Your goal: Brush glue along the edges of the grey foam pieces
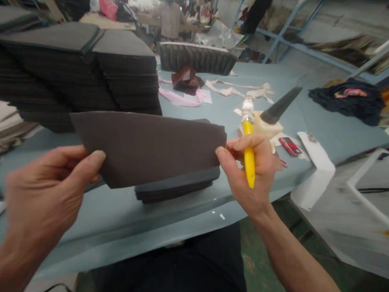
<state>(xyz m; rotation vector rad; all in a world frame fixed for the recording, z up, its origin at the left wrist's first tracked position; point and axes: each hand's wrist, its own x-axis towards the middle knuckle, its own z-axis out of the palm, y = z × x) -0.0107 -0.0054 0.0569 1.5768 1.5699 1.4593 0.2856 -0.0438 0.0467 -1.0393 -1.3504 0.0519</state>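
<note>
Working near to far, using the low stack of dark sheets (176, 191) as landmark. To its left, the left hand (49, 187) is pinching the wider end of a dark brown tapered panel (149, 151), thumb lying on the face, fingers bending behind. To its right, the right hand (253, 169) is pinching the narrower end between thumb and index finger while also carrying a yellow-handled tool (249, 154), probably a brush; cannot tell how firmly the other fingers are gripping it. The panel is spanning both pinches above the low stack and covering part of it; cannot tell whether the two are touching. Judgement on handling: light, even tension should be serving best, since a thin sheet could be bowing or creasing under an uneven pull. Thumbs are sitting near the ends, a good place, leaving the middle unpressed. The tool's wrapped head is pointing away from the panel; that angle seems worth holding, as a slipping handle could be scuffing the face. Beyond the low stack, to the left, tall piles of dark sheets (123, 69) are standing; straight beyond, a brown scrap (188, 79) is lying before a bristle brush (197, 59).
</note>
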